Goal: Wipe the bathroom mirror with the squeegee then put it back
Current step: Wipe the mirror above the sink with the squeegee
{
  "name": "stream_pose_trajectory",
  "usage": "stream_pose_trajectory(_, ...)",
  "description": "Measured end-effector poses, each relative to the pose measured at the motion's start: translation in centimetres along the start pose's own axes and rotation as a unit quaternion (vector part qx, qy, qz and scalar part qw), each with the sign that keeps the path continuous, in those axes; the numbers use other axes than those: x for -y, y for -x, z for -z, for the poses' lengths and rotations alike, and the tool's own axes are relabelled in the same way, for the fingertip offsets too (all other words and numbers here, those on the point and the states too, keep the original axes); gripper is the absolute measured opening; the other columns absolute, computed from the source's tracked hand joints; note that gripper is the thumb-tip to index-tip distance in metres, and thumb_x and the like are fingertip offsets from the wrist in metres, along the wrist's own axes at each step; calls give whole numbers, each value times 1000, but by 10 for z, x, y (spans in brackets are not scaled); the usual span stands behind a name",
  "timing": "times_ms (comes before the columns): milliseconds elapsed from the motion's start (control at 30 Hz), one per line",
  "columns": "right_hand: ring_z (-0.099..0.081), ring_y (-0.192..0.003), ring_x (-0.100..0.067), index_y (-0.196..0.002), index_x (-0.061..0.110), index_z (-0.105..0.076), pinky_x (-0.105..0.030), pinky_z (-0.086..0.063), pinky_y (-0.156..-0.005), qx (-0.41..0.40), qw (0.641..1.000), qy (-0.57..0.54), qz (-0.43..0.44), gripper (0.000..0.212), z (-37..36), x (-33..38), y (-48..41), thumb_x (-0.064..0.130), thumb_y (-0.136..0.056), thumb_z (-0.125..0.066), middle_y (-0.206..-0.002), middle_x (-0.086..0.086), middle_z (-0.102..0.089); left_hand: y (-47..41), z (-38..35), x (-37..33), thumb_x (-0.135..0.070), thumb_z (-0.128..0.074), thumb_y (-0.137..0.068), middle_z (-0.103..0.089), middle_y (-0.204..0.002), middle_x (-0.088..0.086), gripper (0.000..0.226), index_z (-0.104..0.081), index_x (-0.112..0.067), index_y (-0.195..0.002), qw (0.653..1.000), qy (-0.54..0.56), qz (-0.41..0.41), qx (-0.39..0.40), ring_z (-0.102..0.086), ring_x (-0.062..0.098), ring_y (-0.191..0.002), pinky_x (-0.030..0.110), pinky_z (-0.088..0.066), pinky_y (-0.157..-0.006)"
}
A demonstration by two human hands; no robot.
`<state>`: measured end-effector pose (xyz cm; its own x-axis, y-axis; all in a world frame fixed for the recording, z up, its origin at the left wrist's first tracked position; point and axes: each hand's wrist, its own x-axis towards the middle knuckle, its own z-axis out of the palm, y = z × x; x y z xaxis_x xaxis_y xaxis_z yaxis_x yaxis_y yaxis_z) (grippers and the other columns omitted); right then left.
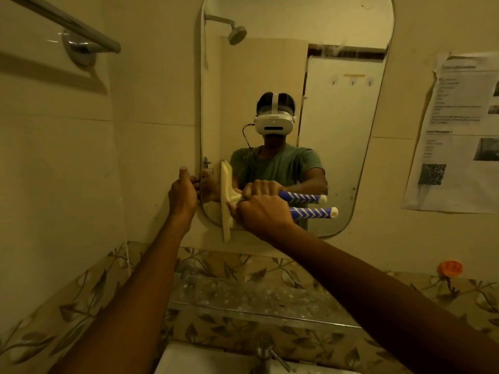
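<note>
A tall rounded mirror [337, 109] hangs on the tiled wall. My right hand [259, 209] grips the squeegee [226, 203] by the neck of its blue-and-white handle, whose free end [313, 212] sticks out to the right. The pale blade stands upright against the glass at the mirror's lower left corner. My left hand [183, 194] holds the mirror's left edge with curled fingers, beside a small metal clip [206, 162]. The mirror reflects both hands and the squeegee.
A glass shelf [243, 295] runs below the mirror, over a white basin [194, 360] with a metal tap [266, 356]. A towel rail [73, 28] is at the upper left. Paper notices [459, 130] are taped to the right wall, an orange hook [449, 268] below them.
</note>
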<state>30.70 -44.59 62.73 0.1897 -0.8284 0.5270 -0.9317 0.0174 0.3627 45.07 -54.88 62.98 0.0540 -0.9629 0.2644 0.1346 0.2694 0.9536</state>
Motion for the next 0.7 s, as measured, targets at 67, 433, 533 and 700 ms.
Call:
stream_pose_trajectory(67, -57, -96, -27, -129, 19, -51, -37, -50, -70, 42, 999, -17, -14, 40, 4, -29, 24, 43, -103, -34, -115, -9, -54, -3, 0, 2, -46, -23, -103, -64, -79, 3, 52, -60, -22, -76, 1000, -1, -7, -7, -60, 18, -72, 36, -50, -73)
stream_pose_trajectory(433, -50, -52, -7, -77, 28, -47, -25, -48, -53, 48, 993, 38, -97, 43, 11, -93, 84, 53, -101, -22, -63, 7, -48, -2, -5, 2, -49, -24, -101, -64, -98, 10, 49, -60, -19, -86, 996, -68, -40, -33, -60, 29, -91, 43, -49, -82)
stream_pose_trajectory(533, -53, -64, -14, -99, 22, -62, -29, -45, -53, 13, 999, 12, -37, 43, 13, -47, 39, 48, -104, -28, -76, 3, -52, 0, -3, 1, -51, -23, -100, -67, -104, 13, 54, -63, -16, -92, 997, -64, -32, -25, -62, 32, -96, 47, -52, -88)
stream_pose_trajectory(700, -55, -111, -37, -132, 16, -48, -44, -52, -81, 20, 999, 10, -42, 54, 11, 5, -22, 51, -101, -22, -125, -20, -53, 5, -2, -2, -50, -20, -101, -69, -99, 12, 58, -64, -13, -93, 999, -30, -18, -24, -65, 30, -93, 44, -52, -86)
